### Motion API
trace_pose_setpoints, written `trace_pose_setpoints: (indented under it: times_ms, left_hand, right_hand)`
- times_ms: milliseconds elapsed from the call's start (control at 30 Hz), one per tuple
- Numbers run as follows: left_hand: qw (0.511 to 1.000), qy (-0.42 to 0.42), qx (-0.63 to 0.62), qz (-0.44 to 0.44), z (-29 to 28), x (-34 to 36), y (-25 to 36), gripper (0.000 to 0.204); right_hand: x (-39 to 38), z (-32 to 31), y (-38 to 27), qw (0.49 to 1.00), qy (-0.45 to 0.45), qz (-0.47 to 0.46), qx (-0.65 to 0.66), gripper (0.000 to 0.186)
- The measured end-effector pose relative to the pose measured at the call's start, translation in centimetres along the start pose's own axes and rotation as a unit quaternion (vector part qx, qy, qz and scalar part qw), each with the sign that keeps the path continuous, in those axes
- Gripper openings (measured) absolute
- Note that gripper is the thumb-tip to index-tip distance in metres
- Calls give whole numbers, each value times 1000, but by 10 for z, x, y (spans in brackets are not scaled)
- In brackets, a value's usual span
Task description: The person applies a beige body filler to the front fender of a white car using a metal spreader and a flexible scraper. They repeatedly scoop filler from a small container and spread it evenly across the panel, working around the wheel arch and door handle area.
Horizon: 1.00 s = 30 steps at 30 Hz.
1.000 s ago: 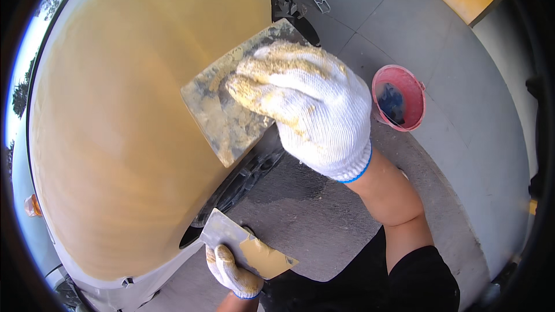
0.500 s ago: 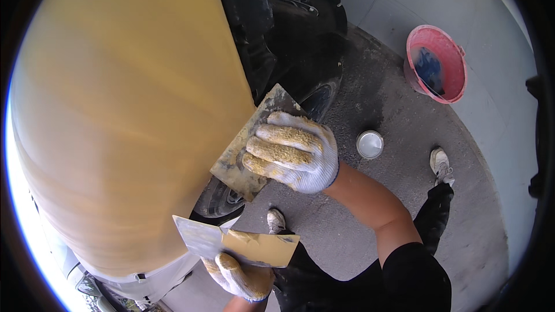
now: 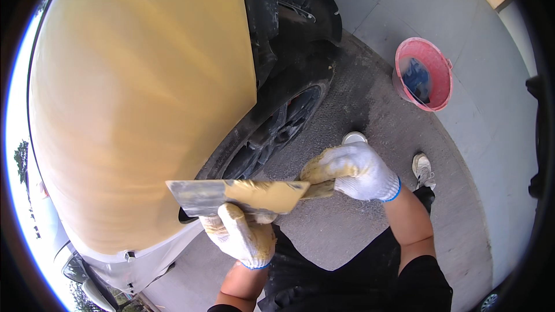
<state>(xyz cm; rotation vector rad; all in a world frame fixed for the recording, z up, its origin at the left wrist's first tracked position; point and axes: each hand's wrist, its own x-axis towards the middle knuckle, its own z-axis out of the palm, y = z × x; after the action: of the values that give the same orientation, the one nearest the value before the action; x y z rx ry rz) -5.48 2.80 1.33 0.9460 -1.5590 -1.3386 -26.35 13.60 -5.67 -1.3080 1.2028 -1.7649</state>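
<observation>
My left hand [image 3: 245, 240], in a white knit glove stained yellow, grips a flat metal putty board [image 3: 199, 196] from below. Yellow body filler [image 3: 266, 194] lies over the board's right half. My right hand [image 3: 361, 172], gloved alike, is closed on a putty spreader [image 3: 321, 189]. Only a narrow part of the spreader shows, close to the board's right end; whether the two touch, I cannot tell. Left of my hands stretches a car hood [image 3: 144, 98] coated in smooth yellow filler.
Beside the hood are a black fender and a wheel [image 3: 280, 130]. A pink bucket [image 3: 440, 75] holding a blue cloth-like thing in liquid stands at the far right. Behind my right hand an open can [image 3: 354, 137] is partly hidden. My shoe [image 3: 423, 166] rests on the grey ground.
My right hand has drawn the spreader off the hood's edge, down and right to the board's end. My left hand has raised the board slightly. The view has shifted, showing more of the wheel.
</observation>
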Motion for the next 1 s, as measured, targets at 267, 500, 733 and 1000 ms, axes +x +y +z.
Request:
trace_pose_setpoints:
  times_ms: [267, 500, 733, 1000]
  left_hand:
    - [994, 17, -80, -66, -7, -1, 19, 48]
    - [989, 29, -110, -96, -10, -6, 20, 49]
    - [991, -6, -81, -108, -9, 3, 20, 50]
    - [998, -3, -20, -52, -16, 7, 13, 56]
  right_hand:
    - [185, -115, -85, 775, 253, -310, -489, 26]
    - [306, -122, -126, 633, 194, -482, -573, 22]
    - [208, -77, -67, 729, 201, -397, -519, 22]
    - [81, 33, 75, 880, 199, -244, -356, 29]
